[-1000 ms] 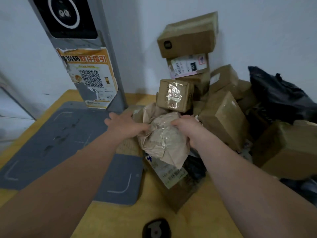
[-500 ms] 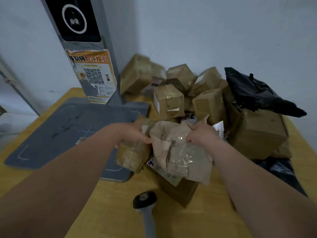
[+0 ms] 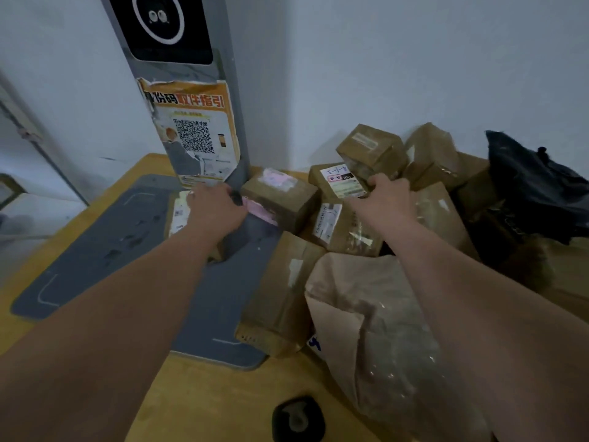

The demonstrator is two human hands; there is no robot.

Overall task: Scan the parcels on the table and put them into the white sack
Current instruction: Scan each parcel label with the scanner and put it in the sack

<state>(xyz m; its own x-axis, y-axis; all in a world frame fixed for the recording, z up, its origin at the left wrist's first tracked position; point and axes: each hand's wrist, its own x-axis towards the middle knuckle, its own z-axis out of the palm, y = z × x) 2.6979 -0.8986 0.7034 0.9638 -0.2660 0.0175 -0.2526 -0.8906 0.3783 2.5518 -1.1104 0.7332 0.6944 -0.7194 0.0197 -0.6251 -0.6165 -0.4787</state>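
A heap of brown cardboard parcels fills the right half of the wooden table. My left hand lies over a small box with a white label, which sits on the grey scanner pad by the post, and its fingers curl over the box's far edge. My right hand grips a box with a white and red label in the middle of the heap. A crumpled brown paper parcel lies in front under my right forearm. The white sack is out of view.
The grey scanner post with a QR poster stands at the back of the pad. A black plastic bag lies on the heap at the right. A black handheld scanner rests at the table's front edge. White walls close off the back.
The stacked boxes at the back have toppled onto the heap. Both hands have let go of the brown paper parcel and reached farther back, each onto a box.
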